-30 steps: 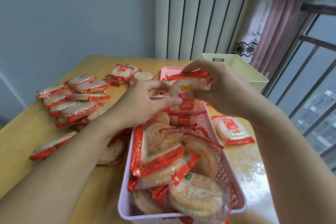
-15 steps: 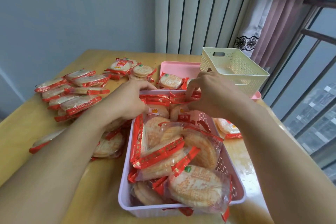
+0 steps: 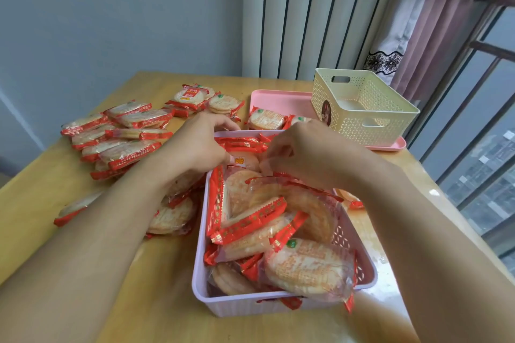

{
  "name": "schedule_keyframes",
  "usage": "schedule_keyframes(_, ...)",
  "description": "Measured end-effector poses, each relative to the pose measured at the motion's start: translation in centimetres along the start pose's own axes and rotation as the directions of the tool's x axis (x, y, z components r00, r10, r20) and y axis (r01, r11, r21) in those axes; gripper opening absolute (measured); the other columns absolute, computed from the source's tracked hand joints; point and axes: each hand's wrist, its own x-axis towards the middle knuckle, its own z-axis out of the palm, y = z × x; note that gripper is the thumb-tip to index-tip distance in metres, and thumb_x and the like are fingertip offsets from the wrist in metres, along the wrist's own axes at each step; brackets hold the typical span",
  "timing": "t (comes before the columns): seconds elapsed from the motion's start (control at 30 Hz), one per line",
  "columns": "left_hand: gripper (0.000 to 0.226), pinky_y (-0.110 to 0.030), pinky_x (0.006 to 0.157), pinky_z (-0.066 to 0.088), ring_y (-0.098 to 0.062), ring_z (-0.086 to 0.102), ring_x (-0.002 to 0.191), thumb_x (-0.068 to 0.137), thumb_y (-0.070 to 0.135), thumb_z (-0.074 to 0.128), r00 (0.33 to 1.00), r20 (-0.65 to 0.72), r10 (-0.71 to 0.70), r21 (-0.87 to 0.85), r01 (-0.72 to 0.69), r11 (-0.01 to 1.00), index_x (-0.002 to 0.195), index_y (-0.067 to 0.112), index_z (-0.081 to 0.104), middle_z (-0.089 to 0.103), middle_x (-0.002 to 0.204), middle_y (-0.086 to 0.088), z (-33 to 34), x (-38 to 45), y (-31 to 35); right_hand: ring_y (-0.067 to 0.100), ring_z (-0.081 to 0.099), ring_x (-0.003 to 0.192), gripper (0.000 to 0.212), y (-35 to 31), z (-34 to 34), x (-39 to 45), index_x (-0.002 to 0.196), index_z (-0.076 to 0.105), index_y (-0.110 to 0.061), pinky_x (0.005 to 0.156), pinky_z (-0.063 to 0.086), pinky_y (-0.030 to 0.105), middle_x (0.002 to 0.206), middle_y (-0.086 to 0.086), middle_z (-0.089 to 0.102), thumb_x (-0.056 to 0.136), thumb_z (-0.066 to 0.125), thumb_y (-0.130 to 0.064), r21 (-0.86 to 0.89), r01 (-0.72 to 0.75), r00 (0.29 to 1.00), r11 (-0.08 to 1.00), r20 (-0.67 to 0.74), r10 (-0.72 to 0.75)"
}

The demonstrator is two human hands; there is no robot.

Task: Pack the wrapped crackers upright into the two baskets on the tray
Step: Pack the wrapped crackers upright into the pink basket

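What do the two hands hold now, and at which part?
Both the left hand and right hand grip upright wrapped crackers at the far end of the purple basket, near their top edges.

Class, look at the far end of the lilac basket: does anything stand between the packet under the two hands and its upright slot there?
Nothing visible does. The left hand and right hand are at the cracker packet, already among upright packets at the lilac basket's far end. Its footing is hidden.

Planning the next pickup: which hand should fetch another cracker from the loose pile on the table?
Left. The left hand is at the basket's far end, beside the loose pile; the right hand would cross over.
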Motion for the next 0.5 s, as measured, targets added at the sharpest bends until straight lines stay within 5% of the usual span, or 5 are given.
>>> schedule_keyframes(0.13, 0.061, -0.025, 0.068, 0.046, -0.015, 0.064, 0.1, 0.075, 0.022, 0.089, 0.997, 0.079, 0.005, 0.047, -0.009, 0.999, 0.127, 0.037, 0.061, 0.062, 0.126, 0.003, -0.5, -0.1, 0.2, 0.013, 0.061, 0.09, 0.025, -0.6, 0.3, -0.7, 0.106, 0.065, -0.031, 0.078, 0.048, 0.032, 0.1, -0.011, 0.067, 0.094, 0.059, -0.052, -0.067, -0.016, 0.958, 0.998, 0.285, 0.034)
schedule_keyframes(0.3, 0.059, -0.02, 0.068, 0.044, -0.013, 0.061, 0.105, 0.079, 0.032, 0.084, 0.997, 0.074, 0.036, 0.035, -0.039, 0.999, 0.133, 0.036, 0.059, 0.06, 0.132, 0.008, -0.6, -0.2, 0.4, 0.017, 0.063, 0.078, 0.04, -1.3, 0.6, -0.5, 0.093, 0.071, -0.021, 0.077, 0.053, 0.038, 0.082, -0.002, 0.068, 0.094, 0.055, -0.059, -0.004, -0.045, 0.973, 0.999, 0.226, 0.045)
schedule_keyframes(0.43, 0.054, -0.039, 0.1, 0.05, -0.012, 0.06, 0.118, 0.077, 0.042, 0.084, 0.997, 0.002, 0.077, -0.062, -0.077, 0.995, 0.127, 0.032, 0.065, 0.065, 0.127, 0.013, -0.9, -0.3, 0.5, 0.014, 0.063, 0.074, 0.031, -1.5, 0.7, -0.8, 0.075, 0.073, -0.022, 0.071, 0.052, 0.038, 0.076, -0.004, 0.071, 0.089, 0.064, -0.048, -0.002, -0.017, 0.983, 1.0, 0.183, 0.017)
schedule_keyframes(0.5, 0.055, -0.044, 0.104, 0.049, -0.009, 0.063, 0.115, 0.073, 0.046, 0.086, 0.995, -0.037, 0.096, -0.128, -0.1, 0.987, 0.123, 0.034, 0.067, 0.07, 0.117, 0.014, -1.3, -0.4, 0.4, 0.005, 0.064, 0.072, 0.015, -1.7, 0.1, -1.1, 0.076, 0.076, -0.031, 0.068, 0.051, 0.032, 0.075, -0.012, 0.072, 0.081, 0.072, -0.045, 0.047, -0.013, 0.991, 0.999, 0.133, 0.007)
